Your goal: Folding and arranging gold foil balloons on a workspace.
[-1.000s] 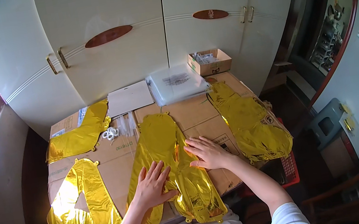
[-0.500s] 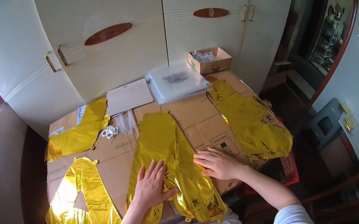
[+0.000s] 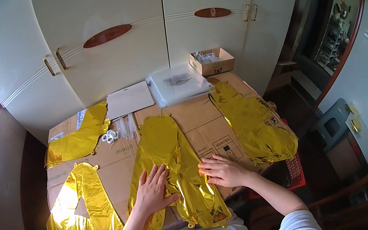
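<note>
I had both hands flat on the gold foil balloon point(image 3: 167, 157) in the middle, which lay deflated with its long axis running away from me toward the cupboard point(image 3: 133, 50). My left hand point(image 3: 151, 192) pressed on its left lobe with the fingers spread wide and gripping nothing; my right hand point(image 3: 221, 171) lay on its right edge, fingers stretched out flat and pointing left across the foil, also holding nothing. The near end of the balloon hung just over the table's front edge, so most of its length lay beyond my fingertips, and both hands were about equally close to it. It rested on flattened cardboard point(image 3: 206, 130) covering the table. Other gold balloons lay to the left point(image 3: 84, 206), the far left point(image 3: 77, 138) and the right point(image 3: 254, 122). A clear plastic packet point(image 3: 178, 82) and a small open box point(image 3: 211, 62) sat at the far edge against the cupboard.
</note>
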A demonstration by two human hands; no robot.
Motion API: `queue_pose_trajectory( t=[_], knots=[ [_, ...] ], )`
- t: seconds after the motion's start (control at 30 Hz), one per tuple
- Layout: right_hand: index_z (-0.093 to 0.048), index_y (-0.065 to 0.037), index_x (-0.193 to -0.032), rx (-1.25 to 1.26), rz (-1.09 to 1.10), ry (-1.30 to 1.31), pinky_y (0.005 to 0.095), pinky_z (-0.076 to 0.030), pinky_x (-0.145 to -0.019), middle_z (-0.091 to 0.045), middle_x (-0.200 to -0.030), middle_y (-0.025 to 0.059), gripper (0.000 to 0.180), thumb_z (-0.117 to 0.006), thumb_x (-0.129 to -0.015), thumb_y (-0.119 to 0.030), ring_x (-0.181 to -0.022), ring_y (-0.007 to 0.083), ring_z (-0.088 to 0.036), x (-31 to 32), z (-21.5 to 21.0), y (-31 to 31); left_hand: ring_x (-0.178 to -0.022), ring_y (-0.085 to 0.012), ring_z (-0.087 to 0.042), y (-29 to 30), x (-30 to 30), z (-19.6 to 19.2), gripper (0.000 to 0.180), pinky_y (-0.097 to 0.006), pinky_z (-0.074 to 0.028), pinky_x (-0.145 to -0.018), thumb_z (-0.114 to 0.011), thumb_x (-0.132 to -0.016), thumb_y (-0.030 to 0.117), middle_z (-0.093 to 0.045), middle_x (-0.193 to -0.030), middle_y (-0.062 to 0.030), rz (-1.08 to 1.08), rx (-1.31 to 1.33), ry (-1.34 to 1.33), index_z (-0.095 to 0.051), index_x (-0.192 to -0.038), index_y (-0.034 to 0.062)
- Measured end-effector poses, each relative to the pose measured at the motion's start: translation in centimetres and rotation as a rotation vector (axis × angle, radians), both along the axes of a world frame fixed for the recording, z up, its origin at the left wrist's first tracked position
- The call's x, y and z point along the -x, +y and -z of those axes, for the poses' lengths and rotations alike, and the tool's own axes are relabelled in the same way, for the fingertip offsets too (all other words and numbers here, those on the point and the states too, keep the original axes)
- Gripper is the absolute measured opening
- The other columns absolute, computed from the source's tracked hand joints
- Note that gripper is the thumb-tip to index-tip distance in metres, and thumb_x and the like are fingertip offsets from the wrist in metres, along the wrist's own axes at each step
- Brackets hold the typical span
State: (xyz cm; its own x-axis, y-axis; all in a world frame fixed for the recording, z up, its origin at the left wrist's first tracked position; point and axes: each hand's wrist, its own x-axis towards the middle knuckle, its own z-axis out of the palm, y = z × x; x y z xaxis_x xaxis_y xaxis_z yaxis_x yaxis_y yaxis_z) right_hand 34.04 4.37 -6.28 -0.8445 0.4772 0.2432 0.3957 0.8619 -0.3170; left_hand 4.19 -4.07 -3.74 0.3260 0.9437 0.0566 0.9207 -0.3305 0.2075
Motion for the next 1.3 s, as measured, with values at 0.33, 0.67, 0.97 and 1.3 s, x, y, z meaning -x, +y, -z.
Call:
queue_pose_trajectory(
  t=[0.33,0.67,0.97,1.3],
  knots=[
    [-0.060,-0.011,-0.127,0.003,0.003,0.019,0.0451,-0.029,-0.112,-0.052,-0.139,0.0052,0.040,-0.059,-0.092,-0.031,-0.135,0.0224,-0.042,0.0,0.4,0.0,-0.142,-0.0293,-0.027,0.0,0.0,0.3,0.081,-0.051,-0.019,-0.114,-0.052,-0.085,0.063,-0.037,-0.149,-0.0127,-0.017,0.000,-0.063,-0.044,-0.138,0.0021],
    [-0.057,-0.011,-0.130,-0.014,0.020,0.038,0.0446,-0.029,-0.112,-0.050,-0.141,0.0072,0.043,-0.059,-0.092,-0.032,-0.135,0.0233,-0.041,0.4,0.2,-0.3,-0.142,-0.0288,-0.027,-0.1,-0.1,0.0,0.079,-0.051,-0.019,-0.114,-0.053,-0.086,0.060,-0.037,-0.150,-0.0113,-0.011,-0.009,-0.022,-0.043,-0.139,0.0033],
    [-0.028,-0.014,-0.149,0.016,-0.078,-0.054,0.0493,-0.019,-0.116,-0.026,-0.154,0.0146,0.090,-0.069,-0.078,-0.053,-0.143,0.0319,-0.024,1.0,-2.0,-1.8,-0.142,-0.0290,-0.028,-0.1,-0.1,0.1,0.078,-0.051,-0.019,-0.114,-0.052,-0.086,0.061,-0.037,-0.150,-0.0115,-0.013,-0.023,-0.028,-0.044,-0.139,0.0035],
    [-0.047,-0.014,-0.138,-0.040,-0.218,-0.135,0.0504,-0.024,-0.113,-0.039,-0.147,0.0097,0.063,-0.064,-0.079,-0.025,-0.138,0.0305,-0.032,3.0,-4.5,-4.7,-0.141,-0.0276,-0.030,-0.2,0.1,0.6,0.062,-0.050,-0.020,-0.114,-0.049,-0.092,0.047,-0.038,-0.149,-0.0105,-0.014,-0.059,-0.045,-0.045,-0.138,0.0055]
  ],
)
